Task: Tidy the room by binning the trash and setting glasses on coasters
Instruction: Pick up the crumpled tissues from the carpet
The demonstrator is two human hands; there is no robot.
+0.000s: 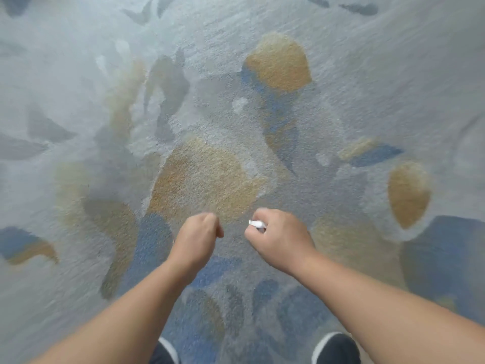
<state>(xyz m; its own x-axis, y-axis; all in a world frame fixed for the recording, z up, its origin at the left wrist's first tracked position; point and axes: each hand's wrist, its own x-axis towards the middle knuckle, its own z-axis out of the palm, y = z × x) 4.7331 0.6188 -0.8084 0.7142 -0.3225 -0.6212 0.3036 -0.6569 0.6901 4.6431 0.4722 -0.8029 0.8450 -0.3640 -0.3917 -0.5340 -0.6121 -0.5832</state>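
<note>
— What have you got in the grip?

— From my feed, the right hand (279, 239) is curled into a fist around a small white scrap (257, 224). Only a crumpled tip of it pokes out between the thumb and the first finger; the rest is buried in the palm, so I cannot tell its full shape. It looks like paper or tissue.

— And the other one?

— The left hand (197, 236) is curled too, fingers tucked in and thumb pressed against them. I see nothing sticking out of it, and I cannot tell whether anything sits inside.

— How do the two stand to each other?

— Near, but apart. There is a gap of carpet (78, 74) between the knuckles. Both forearms are bare and reach in from the bottom corners of my view, meeting toward the middle.

— What lies under them?

— Patterned carpet, pale grey with ochre blotches and blue and darker grey leaf shapes. The hands hang over the lower edge of a large ochre patch (202, 177).

— Anything lower down?

— Two dark shoes with white rims at the bottom edge, the left shoe (165, 353) and the right shoe (336, 349), both partly cut off. The picture is a little blurred.
</note>
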